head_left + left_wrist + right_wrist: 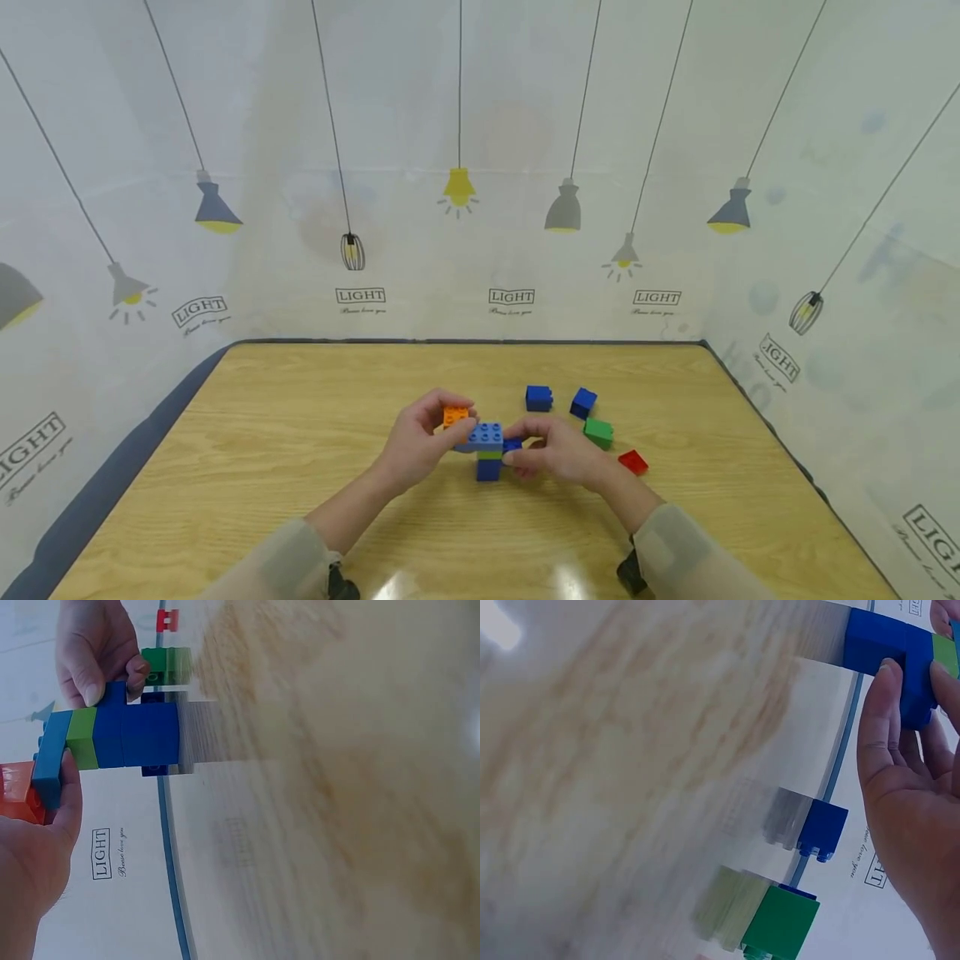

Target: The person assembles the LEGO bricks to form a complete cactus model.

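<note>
centrally, a small brick tower (488, 468) stood upright on the wooden table (300, 433), between the person's 2 hands, which were apart from each other. from the foot up it showed dark blue, then a lime-green layer (490, 456), then a light blue brick (486, 437) laid across the top and overhanging to the left. the left hand (418, 437) was clamped around an orange brick (454, 414) at that overhanging end, its thumb in front and its fingers behind. the right hand (558, 450) pinched a dark blue brick (512, 447) between thumb and fingers, at the tower's right side and just below the lime-green level; whether it was locked in, i could not tell. beyond the right hand lay 2 loose blue bricks (537, 398), well apart from the tower, with a green brick (598, 433) near the farther-right of them and a red piece (633, 462) nearer the right forearm. pale sleeves (671, 546) covered both forearms, and behind the table hung a whitish backdrop (420, 125) printed with lamps (459, 181).
</note>
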`<state>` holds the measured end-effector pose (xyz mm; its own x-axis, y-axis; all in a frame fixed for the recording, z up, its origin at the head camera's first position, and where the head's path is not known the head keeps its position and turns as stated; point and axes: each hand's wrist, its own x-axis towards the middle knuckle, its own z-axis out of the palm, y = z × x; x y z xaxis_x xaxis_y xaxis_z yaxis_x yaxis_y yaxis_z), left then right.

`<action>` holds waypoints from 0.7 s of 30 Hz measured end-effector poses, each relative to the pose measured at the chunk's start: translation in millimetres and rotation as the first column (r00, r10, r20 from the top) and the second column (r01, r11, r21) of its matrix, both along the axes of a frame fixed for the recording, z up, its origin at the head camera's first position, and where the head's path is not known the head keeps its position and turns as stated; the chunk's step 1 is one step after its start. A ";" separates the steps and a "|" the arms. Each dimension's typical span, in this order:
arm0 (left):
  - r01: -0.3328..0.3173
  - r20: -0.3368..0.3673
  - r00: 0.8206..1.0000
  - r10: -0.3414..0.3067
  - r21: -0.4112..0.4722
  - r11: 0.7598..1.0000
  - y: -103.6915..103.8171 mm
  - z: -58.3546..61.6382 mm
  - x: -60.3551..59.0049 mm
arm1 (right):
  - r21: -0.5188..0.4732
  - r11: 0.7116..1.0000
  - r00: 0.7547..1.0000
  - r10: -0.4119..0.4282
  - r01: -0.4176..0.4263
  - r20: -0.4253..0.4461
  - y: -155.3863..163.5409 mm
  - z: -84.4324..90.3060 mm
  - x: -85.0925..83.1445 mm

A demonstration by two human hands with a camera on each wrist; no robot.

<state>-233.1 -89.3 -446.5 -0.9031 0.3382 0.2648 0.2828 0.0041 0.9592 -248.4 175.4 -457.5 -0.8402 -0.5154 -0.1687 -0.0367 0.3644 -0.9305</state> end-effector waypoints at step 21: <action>0.005 0.044 0.999 -0.003 -0.034 0.999 -4.4 4.1 0.4 | 0.240 0.958 0.973 -0.112 0.159 -0.201 118.4 18.4 13.6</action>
<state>-232.7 -93.7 -442.5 -0.9122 0.3502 0.2128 0.2402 0.0362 0.9700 -234.9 293.8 -439.1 -0.9278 -0.3549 -0.1150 -0.1316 0.6000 -0.7891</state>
